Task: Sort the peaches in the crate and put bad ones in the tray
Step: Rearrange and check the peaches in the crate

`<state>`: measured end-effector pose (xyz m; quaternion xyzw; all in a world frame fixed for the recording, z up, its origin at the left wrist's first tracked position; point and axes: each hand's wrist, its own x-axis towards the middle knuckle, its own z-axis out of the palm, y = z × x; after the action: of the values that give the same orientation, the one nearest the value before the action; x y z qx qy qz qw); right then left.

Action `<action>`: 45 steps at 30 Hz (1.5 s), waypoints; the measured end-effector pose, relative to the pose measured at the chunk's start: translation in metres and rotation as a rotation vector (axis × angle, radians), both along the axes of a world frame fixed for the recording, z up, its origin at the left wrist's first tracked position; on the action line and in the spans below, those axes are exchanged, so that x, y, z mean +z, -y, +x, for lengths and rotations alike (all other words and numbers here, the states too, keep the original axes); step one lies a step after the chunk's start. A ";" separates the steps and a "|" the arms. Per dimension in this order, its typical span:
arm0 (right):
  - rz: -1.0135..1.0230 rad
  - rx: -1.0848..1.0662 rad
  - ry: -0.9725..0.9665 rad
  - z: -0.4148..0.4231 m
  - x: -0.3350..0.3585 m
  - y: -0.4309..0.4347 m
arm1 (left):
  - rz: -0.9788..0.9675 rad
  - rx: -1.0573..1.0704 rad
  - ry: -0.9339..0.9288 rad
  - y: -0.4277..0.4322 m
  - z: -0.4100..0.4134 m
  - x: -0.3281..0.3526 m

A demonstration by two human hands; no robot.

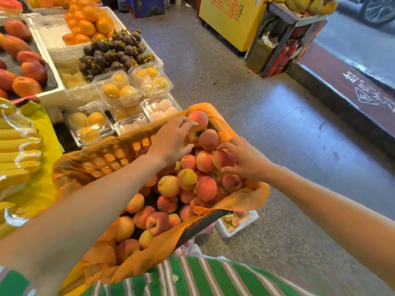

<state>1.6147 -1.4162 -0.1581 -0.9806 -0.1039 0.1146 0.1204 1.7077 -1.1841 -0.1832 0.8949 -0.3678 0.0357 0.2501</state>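
A crate lined with an orange plastic bag (100, 161) holds several red-yellow peaches (168, 185). My left hand (171, 139) reaches over the far end of the pile, fingers spread and resting on peaches, fingertips touching a peach (198, 119) at the far rim. My right hand (245, 159) curls around a reddish peach (224, 159) near the crate's right side. On the floor to the right of the crate sits a small white foam tray (252, 221) with a few peaches in it, partly hidden by the crate's edge.
Clear boxes of yellow fruit (117, 90) stand just beyond the crate. Mangosteens (113, 52), oranges (89, 24) and mangoes (23, 67) fill white foam boxes at the left. Wrapped bananas (17, 159) lie on yellow cloth. A yellow cabinet (233, 20) stands at the back.
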 end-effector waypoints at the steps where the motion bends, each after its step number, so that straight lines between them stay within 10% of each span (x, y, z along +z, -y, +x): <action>1: -0.042 0.017 0.002 0.001 -0.002 -0.001 | 0.015 0.006 0.025 0.006 0.007 0.000; 19: 0.344 -0.026 -0.016 0.007 0.002 0.006 | 0.296 -0.112 0.154 0.030 0.062 0.002; 26: 0.518 0.068 -0.158 0.000 0.006 -0.038 | 0.412 -0.355 -0.147 -0.045 0.038 0.024; 35: 0.283 0.397 -0.327 -0.011 -0.029 -0.118 | 0.850 -0.403 -0.610 -0.113 -0.024 0.003; 45: 0.121 0.464 -0.212 -0.004 -0.055 -0.141 | 0.860 -0.409 -0.625 -0.126 -0.071 -0.026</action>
<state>1.6109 -1.2757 -0.2136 -0.9040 -0.3196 0.2351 0.1595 1.6372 -1.0585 -0.2097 0.7947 -0.4236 -0.4330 -0.0378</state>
